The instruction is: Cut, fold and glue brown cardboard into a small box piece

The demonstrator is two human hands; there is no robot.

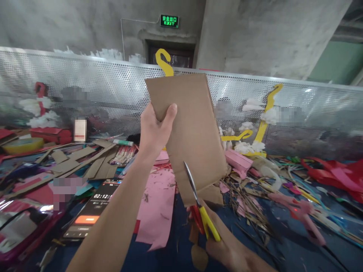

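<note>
My left hand (157, 130) grips a brown cardboard sheet (195, 128) by its left edge, thumb across the near face, and holds it up off the table. My right hand (224, 238) is closed around scissors (208, 226) with yellow and red handles. One blade lies over the near face of the cardboard at its lower edge; the other blade is hidden behind it. A lower strip of the sheet hangs partly separated at the bottom right. Beneath the hands lies pink paper (159, 204) with small brown scraps on it.
A phone (89, 211) showing a timer lies at left, near cardboard strips (104, 162). A pink glue gun (300, 211) and dry twigs (252, 211) are at right. Yellow hook shapes (272, 102) with white tufts stand before a perforated metal panel (113, 83).
</note>
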